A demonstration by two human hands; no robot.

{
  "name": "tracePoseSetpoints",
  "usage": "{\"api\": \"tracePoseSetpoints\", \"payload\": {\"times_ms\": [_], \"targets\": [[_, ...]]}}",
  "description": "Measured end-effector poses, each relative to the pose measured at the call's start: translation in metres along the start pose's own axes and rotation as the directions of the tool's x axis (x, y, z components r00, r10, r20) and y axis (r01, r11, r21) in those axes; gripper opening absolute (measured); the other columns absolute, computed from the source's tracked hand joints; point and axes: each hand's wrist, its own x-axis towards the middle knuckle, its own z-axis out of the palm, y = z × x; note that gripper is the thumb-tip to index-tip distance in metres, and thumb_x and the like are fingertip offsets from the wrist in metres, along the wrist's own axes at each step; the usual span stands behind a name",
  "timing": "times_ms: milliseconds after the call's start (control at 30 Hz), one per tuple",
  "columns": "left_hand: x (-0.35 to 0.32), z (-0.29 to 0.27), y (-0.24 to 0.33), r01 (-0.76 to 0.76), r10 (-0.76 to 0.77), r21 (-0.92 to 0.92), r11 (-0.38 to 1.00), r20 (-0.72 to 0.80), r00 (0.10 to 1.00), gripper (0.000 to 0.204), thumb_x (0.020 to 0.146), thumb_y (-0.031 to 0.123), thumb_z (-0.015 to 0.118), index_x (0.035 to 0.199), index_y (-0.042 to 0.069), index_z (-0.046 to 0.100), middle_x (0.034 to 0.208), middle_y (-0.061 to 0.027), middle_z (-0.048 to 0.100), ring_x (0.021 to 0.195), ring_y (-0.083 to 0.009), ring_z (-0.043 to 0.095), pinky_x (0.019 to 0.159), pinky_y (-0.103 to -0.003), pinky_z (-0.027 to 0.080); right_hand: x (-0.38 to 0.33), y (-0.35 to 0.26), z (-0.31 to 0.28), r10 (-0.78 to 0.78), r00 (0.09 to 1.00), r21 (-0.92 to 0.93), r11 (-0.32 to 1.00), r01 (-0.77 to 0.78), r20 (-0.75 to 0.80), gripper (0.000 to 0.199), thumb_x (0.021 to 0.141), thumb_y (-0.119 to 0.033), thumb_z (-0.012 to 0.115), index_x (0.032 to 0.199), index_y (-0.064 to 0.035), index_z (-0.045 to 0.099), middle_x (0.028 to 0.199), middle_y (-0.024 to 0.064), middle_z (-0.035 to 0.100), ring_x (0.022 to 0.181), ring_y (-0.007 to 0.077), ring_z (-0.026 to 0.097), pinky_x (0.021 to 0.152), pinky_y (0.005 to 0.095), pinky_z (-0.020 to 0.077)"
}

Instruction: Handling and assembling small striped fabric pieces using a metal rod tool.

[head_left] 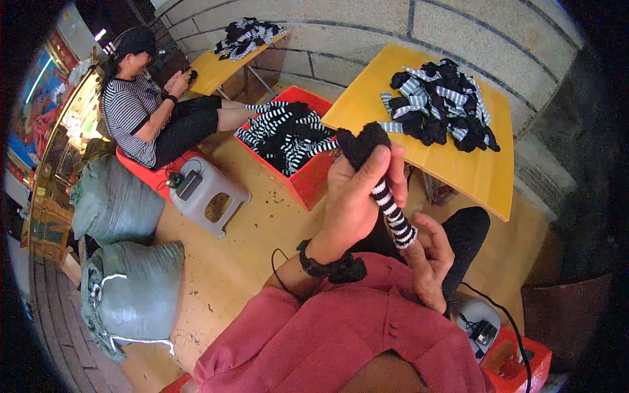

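A knitted tube with black and white stripes (391, 213) and a fuzzy black end (363, 145) is stretched between my hands, above my lap. My left hand (357, 196) is closed around the fuzzy end, its thumb lying across the front. At the lower striped end, my right hand (429, 265) holds the rim; one digit reaches the opening, and I cannot tell how far it goes in. A dark band with a black fluffy piece circles my left wrist.
Beyond my hands stands a red crate (308, 187) full of striped knits. Similar knits (445, 105) are heaped on a yellow table (367, 85). At left are a person (134, 111) seated with a small black thing, a grey stool (213, 196) and stuffed sacks (141, 288). A black cable (504, 311) hangs at right.
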Motion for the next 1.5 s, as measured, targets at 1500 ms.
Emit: {"api": "tracePoseSetpoints", "payload": {"times_ms": [1500], "targets": [[-0.007, -0.016, -0.043, -0.34, 0.413, 0.371, 0.864, -0.139, 0.9, 0.012, 0.088, 0.013, 0.058, 0.091, 0.001, 0.057, 0.076, 0.0039, 0.053, 0.069, -0.0028, 0.045, 0.06, -0.017, 0.037, 0.01, -0.012, 0.018, 0.076, 0.997, 0.372, 0.926, -0.069, -0.005, 0.03, 0.087, -0.009, 0.055, 0.115, -0.0015, 0.048, 0.076, 0.0023, 0.057, 0.054, 0.0042, 0.046, 0.045, 0.017, 0.0333]]}}
